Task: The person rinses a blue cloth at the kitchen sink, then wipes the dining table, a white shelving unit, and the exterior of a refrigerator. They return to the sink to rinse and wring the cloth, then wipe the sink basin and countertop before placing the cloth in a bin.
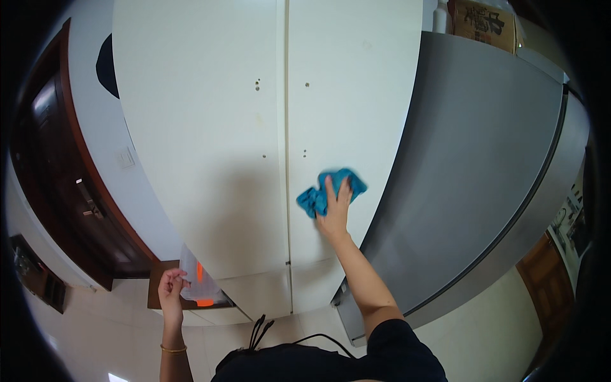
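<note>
My right hand (335,205) presses a crumpled blue cloth (341,179) flat against the right door of a tall white cabinet (353,114), below its small screw holes. Part of the cloth bunches out to the left of my fingers. My left hand (172,282) hangs in the air at the lower left with its fingers loosely curled and nothing visible in it. It is in front of a clear plastic box with orange clips (205,302), left of the cabinet's base. The left door (200,119) also has small holes near the middle gap.
A grey refrigerator (468,143) stands close on the right, with a cardboard box (482,26) on top. At the left are a light switch (125,157) and a dark wooden door (71,167). Black cables (260,332) stick out by my body.
</note>
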The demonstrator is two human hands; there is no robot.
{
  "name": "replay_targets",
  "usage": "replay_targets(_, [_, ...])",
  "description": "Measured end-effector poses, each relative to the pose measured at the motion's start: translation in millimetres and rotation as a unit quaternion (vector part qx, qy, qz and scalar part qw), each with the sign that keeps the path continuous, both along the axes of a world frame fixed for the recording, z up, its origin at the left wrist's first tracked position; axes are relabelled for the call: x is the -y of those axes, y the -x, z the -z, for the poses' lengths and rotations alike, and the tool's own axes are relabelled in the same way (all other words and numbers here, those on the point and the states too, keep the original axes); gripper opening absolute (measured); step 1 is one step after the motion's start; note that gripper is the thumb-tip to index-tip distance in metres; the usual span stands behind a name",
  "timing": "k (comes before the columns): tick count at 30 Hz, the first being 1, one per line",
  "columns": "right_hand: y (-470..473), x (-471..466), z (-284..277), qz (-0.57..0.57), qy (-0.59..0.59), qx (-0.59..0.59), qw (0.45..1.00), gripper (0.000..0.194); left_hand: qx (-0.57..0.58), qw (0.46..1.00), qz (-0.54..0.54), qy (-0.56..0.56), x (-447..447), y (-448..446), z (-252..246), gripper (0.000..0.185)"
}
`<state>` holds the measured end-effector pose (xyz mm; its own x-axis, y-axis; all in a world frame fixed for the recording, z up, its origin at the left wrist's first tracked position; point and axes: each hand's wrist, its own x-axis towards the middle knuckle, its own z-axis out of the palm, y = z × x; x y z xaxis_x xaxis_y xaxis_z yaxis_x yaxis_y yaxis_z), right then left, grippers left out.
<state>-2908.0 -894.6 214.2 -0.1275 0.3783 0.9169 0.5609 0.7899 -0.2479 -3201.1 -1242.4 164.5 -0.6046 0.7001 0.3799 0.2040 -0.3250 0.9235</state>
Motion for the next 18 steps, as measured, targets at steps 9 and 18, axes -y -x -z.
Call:
replay_targets(9, [27, -16, -253, -0.008, -0.175, -0.087, 0.981, 0.055, -0.068, 0.996, -0.048, -0.033, -47, -2, -59, 0.015])
replay_targets(18, [-29, -55, -72, -0.016, -0.015, -0.333, 0.943, 0.055, -0.066, 0.988, -0.137, 0.005, 16, 37, -11, 0.016])
